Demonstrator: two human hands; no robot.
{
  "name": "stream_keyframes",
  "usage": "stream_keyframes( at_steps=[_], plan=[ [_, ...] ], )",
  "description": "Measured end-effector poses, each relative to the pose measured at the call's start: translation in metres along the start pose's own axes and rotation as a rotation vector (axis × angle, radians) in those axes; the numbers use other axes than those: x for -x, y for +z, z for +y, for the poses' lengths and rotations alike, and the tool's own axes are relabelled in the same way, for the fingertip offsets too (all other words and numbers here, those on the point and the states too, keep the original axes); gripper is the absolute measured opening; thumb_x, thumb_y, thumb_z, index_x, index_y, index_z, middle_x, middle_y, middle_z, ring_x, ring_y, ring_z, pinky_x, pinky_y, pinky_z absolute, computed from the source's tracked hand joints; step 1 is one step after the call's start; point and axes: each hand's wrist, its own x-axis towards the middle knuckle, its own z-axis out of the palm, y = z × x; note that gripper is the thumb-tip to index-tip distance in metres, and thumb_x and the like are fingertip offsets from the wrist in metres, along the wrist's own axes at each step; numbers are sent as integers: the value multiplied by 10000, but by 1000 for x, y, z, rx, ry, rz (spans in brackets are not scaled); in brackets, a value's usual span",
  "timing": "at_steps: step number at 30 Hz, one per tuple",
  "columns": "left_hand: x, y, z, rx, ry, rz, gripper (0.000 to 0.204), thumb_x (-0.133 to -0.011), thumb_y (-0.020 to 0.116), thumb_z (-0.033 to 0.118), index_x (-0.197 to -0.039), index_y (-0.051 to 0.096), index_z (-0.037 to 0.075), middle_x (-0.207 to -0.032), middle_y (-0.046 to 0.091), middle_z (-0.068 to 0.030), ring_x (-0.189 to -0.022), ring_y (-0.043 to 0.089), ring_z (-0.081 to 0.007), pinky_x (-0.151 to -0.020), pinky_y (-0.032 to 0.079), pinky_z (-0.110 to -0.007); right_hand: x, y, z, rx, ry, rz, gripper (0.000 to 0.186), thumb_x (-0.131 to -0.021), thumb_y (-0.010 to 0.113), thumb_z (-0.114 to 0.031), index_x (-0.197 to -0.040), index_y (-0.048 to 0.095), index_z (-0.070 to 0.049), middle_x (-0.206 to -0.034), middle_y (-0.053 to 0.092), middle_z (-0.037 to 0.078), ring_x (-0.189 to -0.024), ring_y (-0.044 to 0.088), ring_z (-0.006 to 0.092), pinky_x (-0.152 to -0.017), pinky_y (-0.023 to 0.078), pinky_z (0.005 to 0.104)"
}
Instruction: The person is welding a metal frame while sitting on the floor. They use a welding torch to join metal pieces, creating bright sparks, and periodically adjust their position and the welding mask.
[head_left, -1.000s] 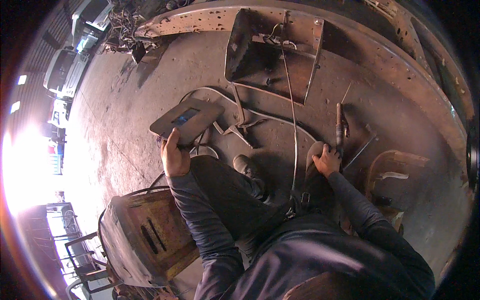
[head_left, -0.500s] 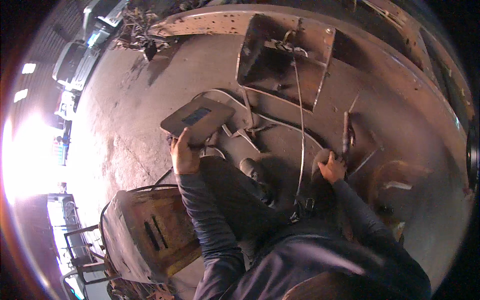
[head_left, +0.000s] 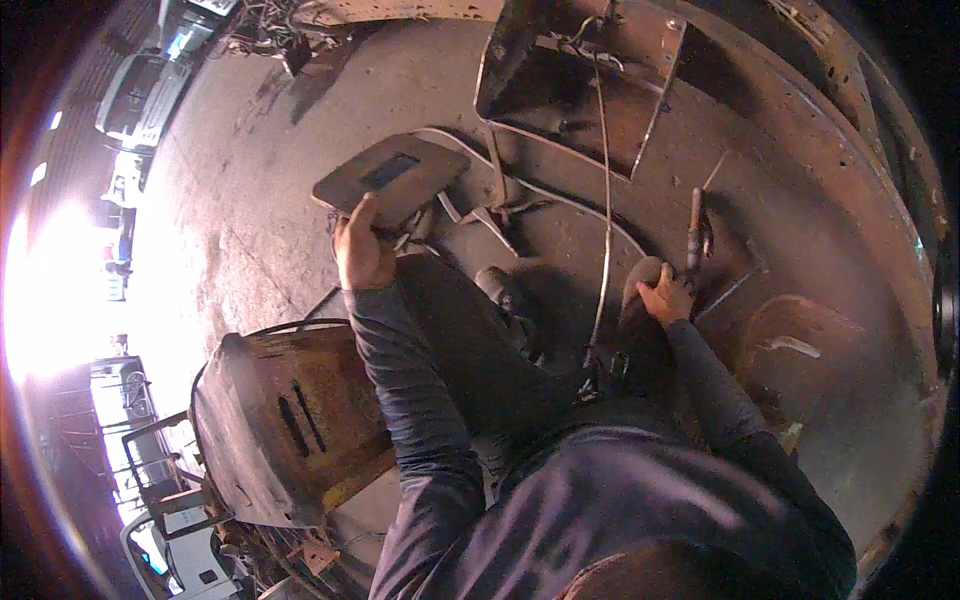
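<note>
My left hand (head_left: 363,252) grips the near edge of a flat handheld welding shield (head_left: 390,178) with a dark window, held tilted above the concrete floor. My right hand (head_left: 667,297) rests on my knee, fingers curled, just below a welding electrode holder (head_left: 694,232) that lies on the rusty steel plate (head_left: 800,200). Whether the fingers touch the holder I cannot tell. A thin cable (head_left: 604,240) runs from near my lap up to a dark metal box (head_left: 575,80).
A rusty curved metal drum (head_left: 290,420) sits by my left side. Bent metal strips (head_left: 480,205) lie ahead of my legs. A rusted round part (head_left: 800,345) lies right of my knee. Scrap wire (head_left: 270,30) is piled far off; bright daylight at left.
The view has shifted, so everything sits lower and nearer. My left hand keeps hold of the shield. My right hand stays at the knee near the electrode holder.
</note>
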Motion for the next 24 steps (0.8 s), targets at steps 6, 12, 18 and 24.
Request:
stream_keyframes(
  at_steps=[6,12,18,24],
  plan=[
    [12,10,14,55,-3,-8,334,-992,597,223,-1234,588,-8,-1147,646,-148,-915,679,-276,-682,583,-382,0,-6,-7,-16,-3,-20,871,-835,647,-595,-1532,364,-155,-1473,434,312,-1334,435,518,-1095,357,607],
    [3,9,11,93,27,10,337,-989,607,215,-1241,593,-8,-1119,664,-138,-907,681,-259,-694,574,-372,-6,4,-4,13,-38,56,846,-836,661,-569,-1512,405,-129,-1396,531,285,-1259,521,494,-1067,402,585],
    [17,14,22,58,-9,18,367,-1001,601,227,-1279,577,-12,-1157,668,-140,-927,682,-261,-770,574,-398,-69,-2,-24,-417,-396,134,428,-938,655,-410,-1185,616,-63,-1165,666,171,-1063,655,336,-909,515,506],
    [28,11,26,94,-7,-65,371,-1006,586,223,-1294,567,-10,-1169,672,-132,-960,678,-258,-736,577,-388,-142,-13,-93,-1787,135,-580,196,-974,649,-282,-1054,680,-106,-1084,671,78,-888,611,217,-833,513,395]
  ],
)
